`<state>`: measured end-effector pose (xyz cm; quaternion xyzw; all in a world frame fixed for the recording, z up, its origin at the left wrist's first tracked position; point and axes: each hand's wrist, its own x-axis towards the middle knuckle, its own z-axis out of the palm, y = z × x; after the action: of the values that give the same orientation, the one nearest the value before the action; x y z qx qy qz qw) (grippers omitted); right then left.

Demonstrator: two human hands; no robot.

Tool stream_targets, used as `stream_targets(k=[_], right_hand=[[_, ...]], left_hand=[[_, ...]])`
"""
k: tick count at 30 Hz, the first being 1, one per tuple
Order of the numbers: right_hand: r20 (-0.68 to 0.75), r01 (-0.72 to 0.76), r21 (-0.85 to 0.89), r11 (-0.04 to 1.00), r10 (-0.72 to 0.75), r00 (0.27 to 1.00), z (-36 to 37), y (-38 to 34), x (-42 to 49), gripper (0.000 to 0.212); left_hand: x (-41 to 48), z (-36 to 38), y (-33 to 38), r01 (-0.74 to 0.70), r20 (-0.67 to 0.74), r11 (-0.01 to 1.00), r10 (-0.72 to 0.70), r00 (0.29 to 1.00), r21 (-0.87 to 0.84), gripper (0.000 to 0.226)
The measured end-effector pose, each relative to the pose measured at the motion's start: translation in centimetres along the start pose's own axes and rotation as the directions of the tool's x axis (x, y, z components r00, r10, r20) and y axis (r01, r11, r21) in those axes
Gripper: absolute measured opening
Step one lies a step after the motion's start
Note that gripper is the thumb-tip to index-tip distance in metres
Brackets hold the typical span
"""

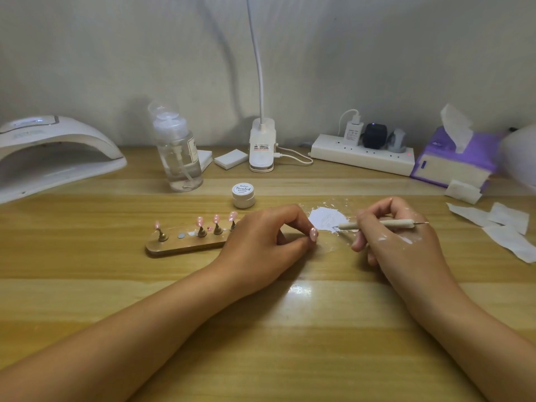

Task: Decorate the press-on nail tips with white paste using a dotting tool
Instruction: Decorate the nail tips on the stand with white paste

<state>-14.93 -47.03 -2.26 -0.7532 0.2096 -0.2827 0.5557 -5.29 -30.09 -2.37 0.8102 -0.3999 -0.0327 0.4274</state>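
Nail tip (313,234) pinched in left hand (262,245); right hand (397,236) grips dotting tool (380,224).

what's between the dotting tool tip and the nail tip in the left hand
Nothing visible. The dotting tool tip sits at the white paste patch, and only bare table separates it from the nail tip pinched in the left hand.
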Motion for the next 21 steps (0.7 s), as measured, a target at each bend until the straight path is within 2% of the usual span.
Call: stream_targets(k=[7, 21], right_hand=[[0.066, 0.043, -0.077, 0.996, -0.038, 0.997, 0.30, -0.44, -0.30, 0.020], [0.062, 0.056, -0.110, 0.992, -0.049, 0.997, 0.22, -0.48, -0.41, 0.018]], left_hand=[[0.07, 0.13, 0.03, 0.010, -0.007, 0.999, -0.009, 1.000, 0.037, 0.002], [0.12, 0.13, -0.09, 0.007, -0.010, 1.000, -0.006, 1.000, 0.020, 0.002]])
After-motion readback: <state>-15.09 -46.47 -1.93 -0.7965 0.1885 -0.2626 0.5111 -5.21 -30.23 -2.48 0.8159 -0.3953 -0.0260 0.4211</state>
